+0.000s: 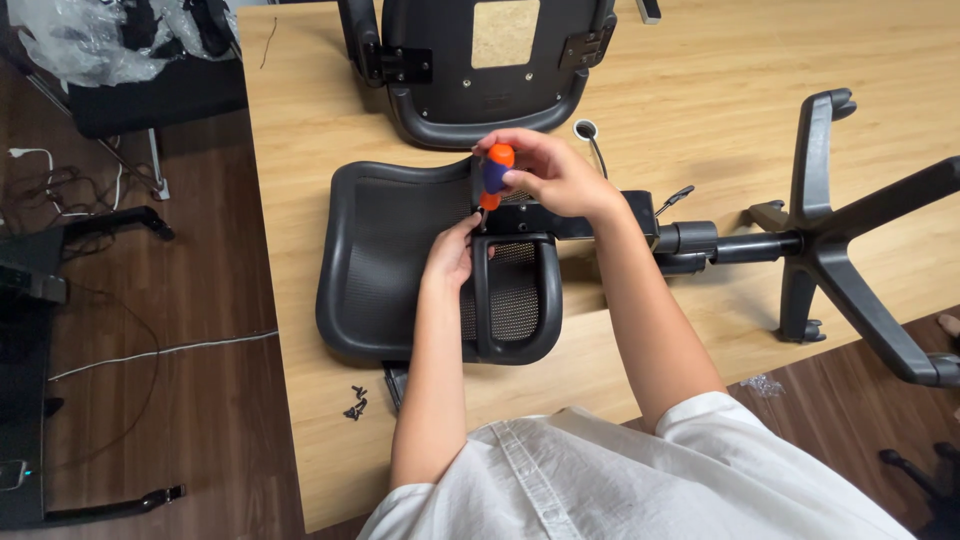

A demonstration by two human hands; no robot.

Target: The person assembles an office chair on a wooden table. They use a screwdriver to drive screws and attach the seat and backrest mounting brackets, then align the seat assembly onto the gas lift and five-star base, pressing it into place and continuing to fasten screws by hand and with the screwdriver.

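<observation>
Fingers (520, 165) closed round screwdriver (495, 172)

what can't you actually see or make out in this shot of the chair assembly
- Head view: the screwdriver tip and the screw it meets are hidden by the right hand.
- What the left hand fingertips pinch at the bracket is too small to tell.
- The loose black screws on the table are too small to count.
- The chair back top is cut off by the upper edge.
- The wheel base runs out at the right edge.
</observation>
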